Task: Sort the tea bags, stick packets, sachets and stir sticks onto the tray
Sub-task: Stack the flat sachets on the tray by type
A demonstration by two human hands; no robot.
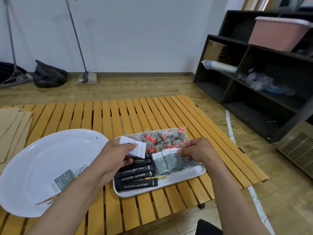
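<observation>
The left hand (116, 156) pinches a small bunch of white paper sachets (135, 147), number unclear, above the rectangular white plastic tray (186, 179). The right hand (197, 150) curls its fingertips onto a fanned row of grey-green flat sachets (166, 162). Four black stick packets (135, 177) show. Clear pyramid tea bags with red tags (160, 139) fill the tray's far end. One grey-green sachet (63, 181) lies on the round white plate (33, 158).

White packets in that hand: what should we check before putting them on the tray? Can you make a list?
1. Left hand grips the white packets: ok.
2. Tray sits flat on the slatted table: ok.
3. Bare tray spot for them: cannot tell, it looks crowded.
4. Right hand out of the way: not ok, it pinches the grey sachets.
5. Big white plate emptied: not ok, one grey sachet and stir sticks remain.
</observation>
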